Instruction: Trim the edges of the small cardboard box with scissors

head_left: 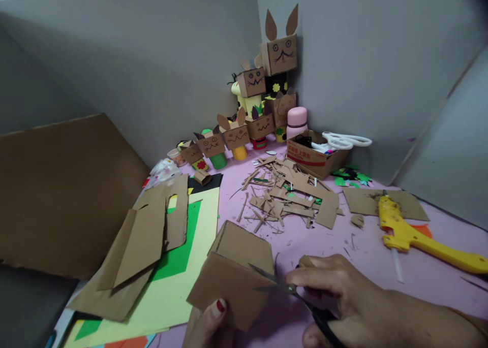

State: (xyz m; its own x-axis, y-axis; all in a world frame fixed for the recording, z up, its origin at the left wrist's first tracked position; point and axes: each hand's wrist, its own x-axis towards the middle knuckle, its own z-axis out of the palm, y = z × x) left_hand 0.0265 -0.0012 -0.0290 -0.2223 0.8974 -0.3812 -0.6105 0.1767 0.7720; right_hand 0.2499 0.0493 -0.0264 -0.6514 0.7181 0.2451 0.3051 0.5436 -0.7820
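A small cardboard box [234, 282] is gripped from below by my left hand [208, 325], with the thumb pressed on its near face. My right hand [343, 297] is closed round black-handled scissors [287, 288]. Their blades are apart and lie at the box's right edge; whether they cut into it I cannot tell. Beyond the box, cardboard scraps and strips [284, 195] are heaped on the pink tabletop [224, 206].
Cardboard animal-head figures [280, 56] stand along the back. A carton [314, 157] holds white scissors [345, 139]; a pink bottle [297, 122] stands behind it. At right lies a yellow glue gun [404, 231]. Cardboard sheets [143, 241] cover coloured paper [183, 241] at left.
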